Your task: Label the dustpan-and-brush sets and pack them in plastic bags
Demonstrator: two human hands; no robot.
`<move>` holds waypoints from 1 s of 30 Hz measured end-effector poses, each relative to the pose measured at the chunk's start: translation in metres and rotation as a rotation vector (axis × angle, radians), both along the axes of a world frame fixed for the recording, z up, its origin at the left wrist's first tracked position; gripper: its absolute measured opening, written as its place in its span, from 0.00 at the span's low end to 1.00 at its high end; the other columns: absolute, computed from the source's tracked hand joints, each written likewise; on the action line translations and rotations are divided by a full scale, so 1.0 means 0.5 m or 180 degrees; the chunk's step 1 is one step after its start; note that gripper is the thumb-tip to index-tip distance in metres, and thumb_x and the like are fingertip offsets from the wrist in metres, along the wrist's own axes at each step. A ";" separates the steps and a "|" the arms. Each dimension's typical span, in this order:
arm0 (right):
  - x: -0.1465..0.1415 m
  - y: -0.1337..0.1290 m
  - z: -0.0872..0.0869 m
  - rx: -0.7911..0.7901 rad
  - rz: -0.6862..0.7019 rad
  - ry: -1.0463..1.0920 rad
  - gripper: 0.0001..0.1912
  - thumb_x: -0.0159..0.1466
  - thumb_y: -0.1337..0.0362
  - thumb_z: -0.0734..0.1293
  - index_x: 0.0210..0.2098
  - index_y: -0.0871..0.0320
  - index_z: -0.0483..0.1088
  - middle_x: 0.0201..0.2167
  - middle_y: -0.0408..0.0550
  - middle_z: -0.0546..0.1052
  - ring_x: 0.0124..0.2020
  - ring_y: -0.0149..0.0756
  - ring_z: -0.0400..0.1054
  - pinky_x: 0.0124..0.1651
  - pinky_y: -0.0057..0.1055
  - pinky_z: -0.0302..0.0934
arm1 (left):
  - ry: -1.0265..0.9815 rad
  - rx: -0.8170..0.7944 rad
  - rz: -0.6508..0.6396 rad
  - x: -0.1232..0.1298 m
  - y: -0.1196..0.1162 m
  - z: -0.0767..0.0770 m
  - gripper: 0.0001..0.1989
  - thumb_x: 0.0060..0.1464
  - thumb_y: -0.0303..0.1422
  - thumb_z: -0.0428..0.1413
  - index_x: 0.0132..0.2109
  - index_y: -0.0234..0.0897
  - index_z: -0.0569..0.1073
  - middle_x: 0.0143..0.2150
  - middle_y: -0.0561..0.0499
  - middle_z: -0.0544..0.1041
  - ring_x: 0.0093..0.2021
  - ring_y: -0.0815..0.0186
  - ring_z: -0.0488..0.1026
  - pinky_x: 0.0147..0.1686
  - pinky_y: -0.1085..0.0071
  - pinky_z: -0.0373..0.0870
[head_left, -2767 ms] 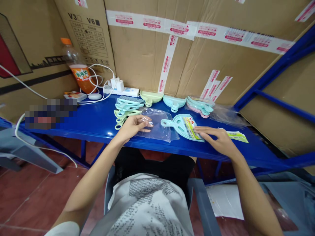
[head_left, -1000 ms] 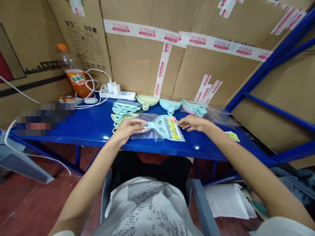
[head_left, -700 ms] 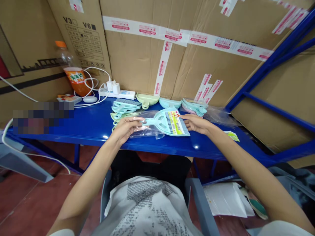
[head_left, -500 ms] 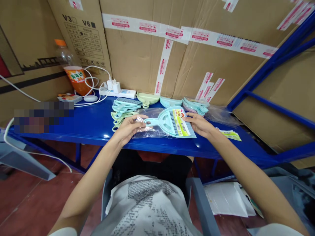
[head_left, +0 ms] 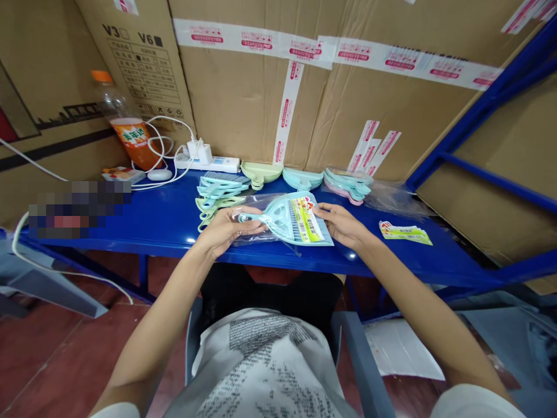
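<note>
A light blue dustpan and brush set [head_left: 282, 219] lies flat between my hands over the front of the blue table, its handle pointing left. A yellow-green label card [head_left: 308, 219] rests on its bristles. My left hand [head_left: 226, 231] is closed on the clear plastic bag [head_left: 243, 237] at the handle end; the handle is partly inside the bag. My right hand [head_left: 342, 223] pinches the wide right end of the set beside the card.
Along the back of the blue table [head_left: 148, 223] are blue brushes [head_left: 221, 186], green dustpans [head_left: 261, 172], blue dustpans [head_left: 302, 178] and a blue stack [head_left: 348, 183]. Label cards [head_left: 404, 232] lie right; a bottle [head_left: 134, 139] and power strip [head_left: 224, 165] stand back left.
The dustpan set and my right hand have moved left. The handle has slid into the plastic bag, toward my left hand.
</note>
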State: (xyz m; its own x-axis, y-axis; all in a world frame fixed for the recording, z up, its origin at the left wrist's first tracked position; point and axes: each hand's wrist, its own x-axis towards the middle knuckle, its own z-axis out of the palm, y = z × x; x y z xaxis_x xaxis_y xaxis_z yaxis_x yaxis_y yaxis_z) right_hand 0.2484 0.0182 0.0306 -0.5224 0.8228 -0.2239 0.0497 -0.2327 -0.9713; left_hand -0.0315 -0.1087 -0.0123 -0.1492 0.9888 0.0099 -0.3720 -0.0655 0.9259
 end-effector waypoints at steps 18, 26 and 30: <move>-0.021 -0.007 -0.014 -0.0260 -0.0328 0.0165 0.07 0.71 0.75 0.68 0.45 0.63 0.78 0.36 0.55 0.88 0.30 0.39 0.83 0.34 0.30 0.78 | 0.0529 0.0060 -0.0469 -0.021 -0.033 0.032 0.33 0.49 0.37 0.79 0.61 0.37 0.82 0.55 0.42 0.87 0.56 0.48 0.86 0.70 0.50 0.75; -0.030 -0.023 -0.009 -0.0299 -0.0271 -0.0026 0.08 0.74 0.76 0.66 0.46 0.65 0.78 0.36 0.57 0.88 0.29 0.39 0.83 0.31 0.30 0.78 | 0.0875 -0.0094 -0.0458 -0.029 -0.032 0.028 0.42 0.46 0.39 0.80 0.66 0.36 0.77 0.50 0.42 0.89 0.53 0.51 0.87 0.61 0.58 0.81; -0.031 -0.033 -0.001 -0.0291 -0.0243 -0.0303 0.08 0.74 0.77 0.66 0.44 0.64 0.77 0.36 0.58 0.87 0.29 0.40 0.83 0.32 0.32 0.79 | 0.1366 -0.0236 -0.0358 -0.018 -0.023 0.021 0.43 0.42 0.44 0.80 0.63 0.32 0.79 0.47 0.42 0.88 0.48 0.52 0.86 0.55 0.57 0.82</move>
State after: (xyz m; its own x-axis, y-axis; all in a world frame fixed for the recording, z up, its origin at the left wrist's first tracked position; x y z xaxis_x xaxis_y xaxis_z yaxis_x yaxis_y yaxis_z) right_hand 0.2329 0.0017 0.0301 -0.4319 0.8332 -0.3453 0.1194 -0.3267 -0.9376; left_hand -0.0405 -0.1203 -0.0018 -0.0386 0.9990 -0.0240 0.0459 0.0258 0.9986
